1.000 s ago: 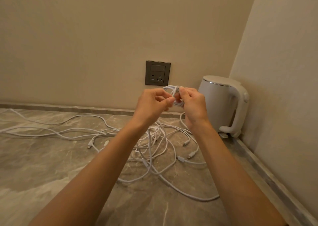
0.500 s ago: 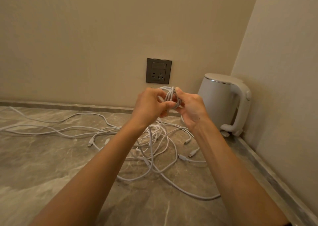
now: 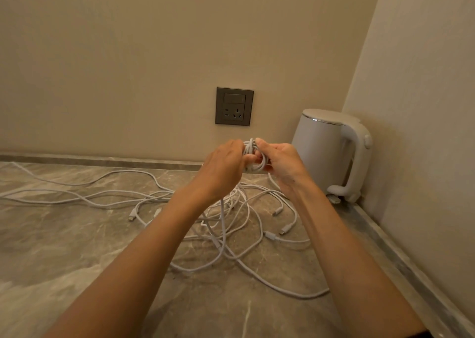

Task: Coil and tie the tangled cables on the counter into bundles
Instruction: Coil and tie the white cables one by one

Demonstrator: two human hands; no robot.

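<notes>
We hold a small coil of white cable between both hands, raised above the counter. The left hand has its fingers curled round the coil's left side; the right hand pinches the right side with thumb on top. Most of the coil is hidden behind the fingers, so we cannot tell how many turns it has or whether it is tied. One strand drops from the coil behind the left wrist.

Compared with half a second earlier, hands and coil sit slightly lower beneath the wall socket; the grip is unchanged.

The tangled cables lie loose on the grey marbled counter under the forearms, with strands trailing left. A white kettle stands in the corner of the beige walls.
</notes>
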